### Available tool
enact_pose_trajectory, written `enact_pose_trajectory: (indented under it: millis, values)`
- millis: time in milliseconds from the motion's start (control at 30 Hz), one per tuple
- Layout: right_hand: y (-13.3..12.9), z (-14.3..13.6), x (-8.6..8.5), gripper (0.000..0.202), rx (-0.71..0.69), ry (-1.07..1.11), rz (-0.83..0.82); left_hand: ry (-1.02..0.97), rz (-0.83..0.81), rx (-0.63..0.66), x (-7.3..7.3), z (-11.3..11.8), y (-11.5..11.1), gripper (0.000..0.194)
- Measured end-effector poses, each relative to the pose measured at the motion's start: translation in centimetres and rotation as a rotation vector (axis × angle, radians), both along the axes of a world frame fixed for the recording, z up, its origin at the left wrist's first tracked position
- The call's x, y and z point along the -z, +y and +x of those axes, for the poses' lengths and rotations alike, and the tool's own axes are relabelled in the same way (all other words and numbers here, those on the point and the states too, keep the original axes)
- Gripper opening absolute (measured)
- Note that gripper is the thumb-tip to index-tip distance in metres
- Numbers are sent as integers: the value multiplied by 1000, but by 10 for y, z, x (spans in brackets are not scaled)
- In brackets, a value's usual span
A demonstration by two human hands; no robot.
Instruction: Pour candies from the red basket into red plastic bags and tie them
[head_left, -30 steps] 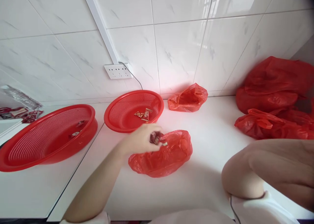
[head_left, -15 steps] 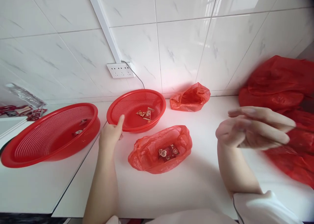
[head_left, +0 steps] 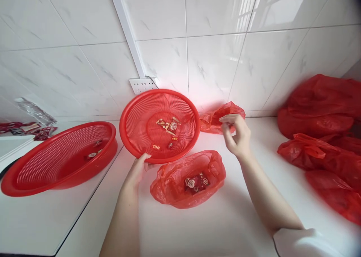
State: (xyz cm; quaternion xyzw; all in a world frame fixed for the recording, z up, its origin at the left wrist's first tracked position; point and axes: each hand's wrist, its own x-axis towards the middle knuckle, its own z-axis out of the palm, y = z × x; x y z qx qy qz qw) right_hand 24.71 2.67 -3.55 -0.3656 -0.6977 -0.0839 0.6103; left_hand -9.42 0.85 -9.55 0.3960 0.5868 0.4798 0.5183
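A round red plastic basket (head_left: 132, 118) is tilted toward me, its near rim gripped by my left hand (head_left: 138, 168) with the thumb on top. Several small wrapped candies (head_left: 168, 125) lie inside it. My right hand (head_left: 237, 135) hovers right of the basket, thumb and fingers apart, nothing visible between them. Behind that hand, a red plastic bag (head_left: 210, 123) stands partly covered by it. In front of the basket sits another red plastic bag (head_left: 166, 189), mouth open, with dark red printed packets (head_left: 196, 182) in it.
On the left stands a second red basket (head_left: 36, 165) with a few packets. Beyond it lie red wrapped items (head_left: 42, 132) and a clear plastic package (head_left: 36, 110). A heap of red plastic bags (head_left: 318, 103) fills the right side. A socket panel (head_left: 139, 85) is on the tiled wall.
My left hand has raised and tilted the middle basket toward me, showing more candies. My right hand has moved left from the bag heap to beside the basket.
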Motion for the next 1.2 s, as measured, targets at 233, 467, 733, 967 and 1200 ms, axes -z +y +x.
enact_pose_trajectory:
  millis: [233,467,733,967,1200]
  values:
    - [-1,-24,5,34,-197,-349,-303,-92,168,28,-33,33,-23,54]
    - [-3,-32,16,67,-133,-626,-468,-61,143,50,-33,59,-37,50]
    - [6,-48,39,52,-372,-737,-609,-9,13,39,-12,72,-25,38]
    - [16,-60,61,31,-304,-650,-668,-67,-166,30,0,73,-20,44]
    - [14,-45,40,32,-382,-349,-652,-137,-204,14,2,72,-17,38]
